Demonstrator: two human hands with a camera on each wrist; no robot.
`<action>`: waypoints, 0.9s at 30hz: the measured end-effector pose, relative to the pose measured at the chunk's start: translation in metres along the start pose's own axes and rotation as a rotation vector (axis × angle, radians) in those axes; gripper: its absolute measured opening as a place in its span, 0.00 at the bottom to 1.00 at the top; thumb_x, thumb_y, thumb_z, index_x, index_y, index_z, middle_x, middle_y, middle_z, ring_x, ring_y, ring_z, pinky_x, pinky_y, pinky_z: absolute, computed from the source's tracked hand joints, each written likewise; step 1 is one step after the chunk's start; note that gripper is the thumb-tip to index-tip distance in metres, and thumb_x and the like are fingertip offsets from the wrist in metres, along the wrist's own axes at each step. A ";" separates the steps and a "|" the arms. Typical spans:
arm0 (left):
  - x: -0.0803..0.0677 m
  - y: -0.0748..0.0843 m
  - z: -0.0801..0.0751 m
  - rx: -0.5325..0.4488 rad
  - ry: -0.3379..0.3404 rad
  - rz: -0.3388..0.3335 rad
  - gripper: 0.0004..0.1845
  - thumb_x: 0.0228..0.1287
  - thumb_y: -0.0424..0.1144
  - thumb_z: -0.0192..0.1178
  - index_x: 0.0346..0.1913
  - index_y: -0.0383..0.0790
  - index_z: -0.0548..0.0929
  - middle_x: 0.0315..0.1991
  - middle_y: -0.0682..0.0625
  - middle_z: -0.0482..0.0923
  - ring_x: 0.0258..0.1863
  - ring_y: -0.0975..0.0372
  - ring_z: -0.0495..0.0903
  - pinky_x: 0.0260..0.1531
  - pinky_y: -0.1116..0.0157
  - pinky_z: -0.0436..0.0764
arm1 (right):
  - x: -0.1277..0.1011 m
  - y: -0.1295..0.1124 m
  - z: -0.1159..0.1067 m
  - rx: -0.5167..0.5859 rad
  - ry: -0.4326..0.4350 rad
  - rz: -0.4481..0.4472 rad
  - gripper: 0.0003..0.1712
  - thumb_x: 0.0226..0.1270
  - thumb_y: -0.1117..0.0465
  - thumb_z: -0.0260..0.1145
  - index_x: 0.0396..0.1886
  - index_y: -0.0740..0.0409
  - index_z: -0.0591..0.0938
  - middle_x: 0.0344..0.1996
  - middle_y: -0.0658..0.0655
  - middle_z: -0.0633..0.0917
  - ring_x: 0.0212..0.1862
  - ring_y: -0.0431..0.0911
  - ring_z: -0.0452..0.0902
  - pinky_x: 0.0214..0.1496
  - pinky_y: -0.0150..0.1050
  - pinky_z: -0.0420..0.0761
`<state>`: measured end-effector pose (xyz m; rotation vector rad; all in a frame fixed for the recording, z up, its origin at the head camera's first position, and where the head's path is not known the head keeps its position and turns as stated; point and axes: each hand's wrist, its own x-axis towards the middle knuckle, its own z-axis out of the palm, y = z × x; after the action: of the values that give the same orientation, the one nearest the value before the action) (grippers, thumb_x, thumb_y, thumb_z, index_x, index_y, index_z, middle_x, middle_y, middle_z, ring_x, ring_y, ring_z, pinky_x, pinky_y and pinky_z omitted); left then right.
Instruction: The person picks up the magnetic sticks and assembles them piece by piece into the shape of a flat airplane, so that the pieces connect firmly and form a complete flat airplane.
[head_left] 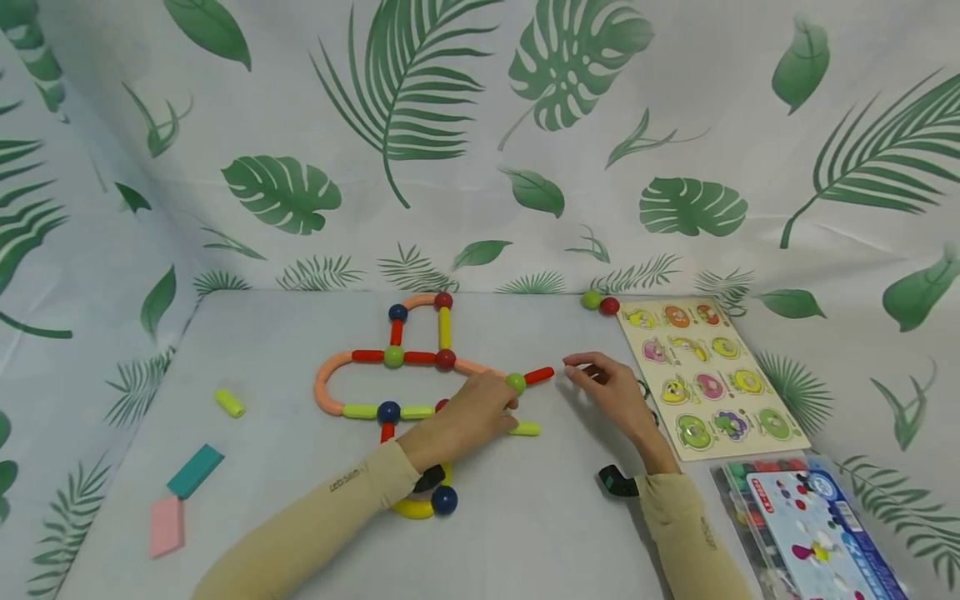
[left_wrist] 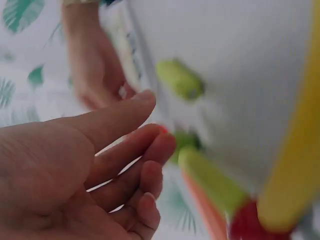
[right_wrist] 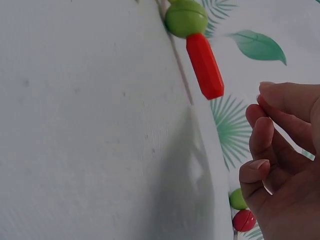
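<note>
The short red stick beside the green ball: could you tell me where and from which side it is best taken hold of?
Pinch the red stick at its free outer tip, from the right, where the right hand already hovers empty. Its inner end joins the green ball, which the left hand touches, so only the outer end looks clear.

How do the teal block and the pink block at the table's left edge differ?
The teal block is darker and lies slanted; the pink block is pale and lies nearly straight, closer to the table's front. Teal sits farther back, its corner almost meeting pink. Both are flat, rectangular and untouched by either hand.
</note>
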<state>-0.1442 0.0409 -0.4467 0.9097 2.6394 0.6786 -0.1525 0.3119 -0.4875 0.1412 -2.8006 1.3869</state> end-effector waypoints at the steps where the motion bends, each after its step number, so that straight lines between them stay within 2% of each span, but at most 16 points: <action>1: -0.006 -0.005 -0.006 -0.033 0.023 -0.012 0.12 0.66 0.41 0.69 0.48 0.39 0.88 0.41 0.52 0.84 0.43 0.61 0.76 0.49 0.65 0.78 | -0.001 -0.001 0.002 0.008 -0.004 -0.005 0.17 0.72 0.47 0.67 0.55 0.46 0.85 0.44 0.52 0.86 0.40 0.47 0.77 0.36 0.31 0.76; 6: -0.040 -0.042 -0.029 -0.152 0.190 -0.083 0.12 0.67 0.38 0.68 0.50 0.38 0.87 0.43 0.49 0.84 0.46 0.57 0.76 0.51 0.59 0.78 | -0.010 -0.007 0.011 0.054 -0.075 -0.016 0.17 0.70 0.48 0.69 0.53 0.48 0.85 0.38 0.54 0.85 0.38 0.49 0.78 0.34 0.32 0.77; 8: -0.055 -0.061 -0.034 -0.180 0.239 -0.108 0.12 0.67 0.38 0.68 0.50 0.38 0.87 0.43 0.49 0.84 0.45 0.57 0.77 0.48 0.60 0.80 | -0.014 -0.009 0.015 0.058 -0.118 -0.015 0.17 0.69 0.48 0.70 0.52 0.48 0.85 0.36 0.54 0.84 0.38 0.49 0.77 0.34 0.32 0.77; 12: -0.083 -0.094 -0.042 -0.186 0.280 -0.132 0.14 0.64 0.40 0.71 0.51 0.40 0.87 0.45 0.49 0.86 0.43 0.59 0.79 0.44 0.62 0.82 | -0.023 -0.009 0.024 0.056 -0.193 -0.022 0.16 0.66 0.48 0.73 0.50 0.46 0.86 0.33 0.53 0.81 0.36 0.46 0.75 0.33 0.32 0.75; 15: -0.099 -0.113 -0.045 -0.193 0.310 -0.136 0.15 0.63 0.40 0.72 0.51 0.40 0.88 0.47 0.48 0.87 0.43 0.59 0.79 0.44 0.61 0.82 | -0.031 -0.010 0.029 0.050 -0.246 -0.039 0.15 0.63 0.49 0.75 0.49 0.43 0.86 0.33 0.51 0.80 0.35 0.44 0.74 0.35 0.32 0.74; 19: -0.113 -0.130 -0.047 -0.206 0.336 -0.139 0.16 0.62 0.42 0.73 0.50 0.39 0.89 0.46 0.49 0.87 0.43 0.58 0.79 0.44 0.61 0.82 | -0.039 -0.014 0.036 0.002 -0.296 -0.112 0.17 0.60 0.49 0.77 0.48 0.41 0.86 0.35 0.48 0.82 0.37 0.43 0.74 0.37 0.31 0.74; 23: -0.120 -0.141 -0.045 -0.200 0.345 -0.124 0.17 0.59 0.43 0.74 0.49 0.39 0.89 0.44 0.49 0.87 0.42 0.57 0.81 0.41 0.62 0.82 | -0.041 -0.018 0.041 -0.056 -0.289 -0.207 0.16 0.60 0.54 0.78 0.48 0.43 0.86 0.35 0.45 0.82 0.37 0.44 0.75 0.38 0.31 0.74; 27: -0.123 -0.146 -0.042 -0.184 0.362 -0.098 0.17 0.58 0.43 0.75 0.47 0.38 0.89 0.43 0.50 0.88 0.40 0.57 0.82 0.38 0.66 0.81 | -0.041 -0.019 0.042 -0.083 -0.248 -0.195 0.14 0.62 0.56 0.77 0.47 0.42 0.86 0.34 0.43 0.81 0.36 0.42 0.75 0.37 0.31 0.75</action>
<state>-0.1406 -0.1526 -0.4737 0.6520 2.8410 1.1323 -0.1087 0.2705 -0.5002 0.6070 -2.9332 1.2868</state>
